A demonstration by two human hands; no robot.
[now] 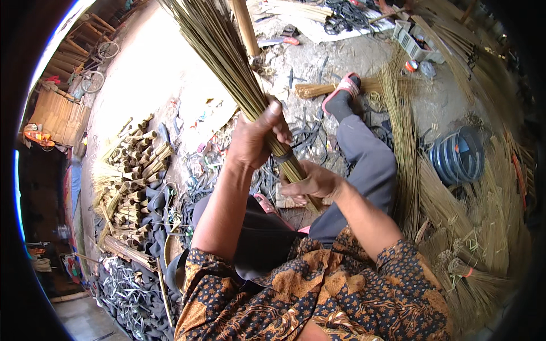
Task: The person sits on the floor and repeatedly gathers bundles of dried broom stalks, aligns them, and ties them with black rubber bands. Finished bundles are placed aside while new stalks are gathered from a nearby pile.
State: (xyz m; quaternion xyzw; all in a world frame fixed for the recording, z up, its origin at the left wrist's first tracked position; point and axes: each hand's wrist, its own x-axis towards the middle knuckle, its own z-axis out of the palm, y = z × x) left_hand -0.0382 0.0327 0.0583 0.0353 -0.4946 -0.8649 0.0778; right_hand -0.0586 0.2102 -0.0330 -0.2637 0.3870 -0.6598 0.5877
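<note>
A long stick broom (219, 59), a bundle of thin greenish-brown sticks, slants from my lap up to the upper left. My left hand (255, 139) is wrapped round it, with the thumb lying along the sticks. Just below that hand a dark band (282, 155) circles the bundle. Nearer the butt end, my right hand (314, 181) grips the same broom, fingers curled about it. The lower tip pokes out past my right hand, above a small block partly hidden behind it.
Finished-looking bundles (128, 182) are stacked at left, beside dark rubber strips (133, 295). Loose sticks (401, 142) lean by my right leg, near a blue translucent bucket (456, 155). A knife (278, 41), a tied bundle (315, 90) and a grey crate (414, 42) lie farther off.
</note>
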